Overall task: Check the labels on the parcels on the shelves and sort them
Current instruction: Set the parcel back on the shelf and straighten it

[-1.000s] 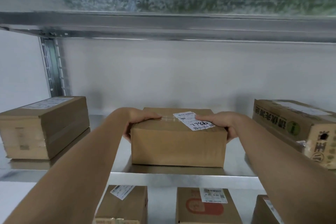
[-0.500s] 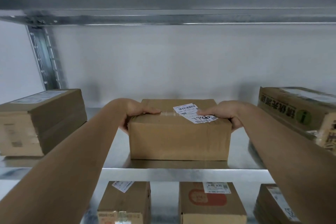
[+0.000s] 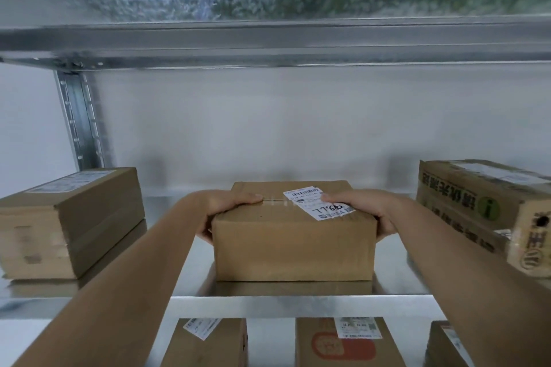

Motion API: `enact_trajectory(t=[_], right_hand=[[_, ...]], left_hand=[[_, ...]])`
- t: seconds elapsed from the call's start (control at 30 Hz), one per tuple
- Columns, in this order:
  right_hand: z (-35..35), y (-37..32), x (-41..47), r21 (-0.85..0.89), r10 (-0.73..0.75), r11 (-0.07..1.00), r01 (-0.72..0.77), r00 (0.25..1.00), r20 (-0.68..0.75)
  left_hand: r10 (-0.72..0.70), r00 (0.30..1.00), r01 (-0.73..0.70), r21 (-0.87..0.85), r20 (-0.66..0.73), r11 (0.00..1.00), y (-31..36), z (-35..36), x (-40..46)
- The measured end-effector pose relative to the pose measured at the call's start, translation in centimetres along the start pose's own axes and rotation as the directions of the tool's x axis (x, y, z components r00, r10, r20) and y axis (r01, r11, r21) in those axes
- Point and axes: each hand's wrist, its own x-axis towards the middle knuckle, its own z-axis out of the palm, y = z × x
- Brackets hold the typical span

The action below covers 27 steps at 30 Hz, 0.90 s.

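A plain brown parcel point(image 3: 293, 244) stands on the metal shelf point(image 3: 298, 305), in the middle, near its front edge. A white label point(image 3: 317, 202) with a barcode and handwriting is stuck on its top right. My left hand point(image 3: 220, 211) grips the parcel's left side, thumb over the top edge. On the other side, my right hand point(image 3: 366, 211) holds the right end, thumb lying on the label. The fingers of both hands are hidden behind the box sides.
A brown parcel point(image 3: 68, 223) with a label on top sits at the shelf's left. A printed carton point(image 3: 483, 211) stands at the right. Three more parcels point(image 3: 343, 343) lie on the shelf below. The upper shelf point(image 3: 268, 39) hangs overhead, with an upright post point(image 3: 80, 122) at back left.
The parcel stays between both hands in about the same spot on the shelf. The view has shifted slightly; the hands keep their grip.
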Motion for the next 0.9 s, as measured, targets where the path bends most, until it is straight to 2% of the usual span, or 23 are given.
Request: enact_trajectory(t=[0.07, 0.2, 0.4, 0.5, 0.6, 0.7, 0.83, 0.9], right_hand=[[0.1, 0.3, -0.7, 0.052, -0.023, 0.998, 0.025, 0.999, -0.034], [-1.4, 0.8, -2.1, 0.331, -0.091, 0.937, 0.111, 0.993, -0.077], [-3.9, -1.0, -5.3, 0.435, -0.220, 0.859, 0.270, 0.962, -0.164], [-4.7, -3.6, -7.3, 0.409, -0.291, 0.844, 0.347, 0.937, -0.194], [-4.5, -6.4, -8.3, 0.298, -0.297, 0.888, 0.350, 0.932, -0.209], [-3.2, -8.7, -8.5, 0.241, -0.287, 0.914, 0.326, 0.940, -0.183], [-0.8, -10.6, -8.4, 0.218, -0.284, 0.925, 0.312, 0.947, -0.153], [0.0, -11.2, -8.1, 0.212, -0.286, 0.928, 0.307, 0.950, -0.121]], left_hand=[[0.017, 1.000, -0.017, -0.027, -0.006, 0.999, -0.3, -0.1, -0.2], [0.077, 0.997, -0.073, -0.122, 0.031, 0.990, -0.2, 0.0, -1.6], [0.181, 0.978, -0.151, -0.248, 0.101, 0.957, 0.5, 1.9, -2.6], [0.190, 0.979, -0.164, -0.260, 0.076, 0.951, 0.8, 2.1, -2.3], [0.143, 0.975, -0.117, -0.151, 0.170, 0.982, 1.1, 1.8, -2.4], [0.112, 0.989, -0.106, -0.058, 0.095, 0.993, 1.9, 1.3, -3.1], [0.228, 0.966, -0.191, -0.268, 0.117, 0.945, 5.5, -0.4, -5.2], [0.260, 0.954, -0.202, -0.317, 0.150, 0.927, 7.8, -1.4, -6.5]])
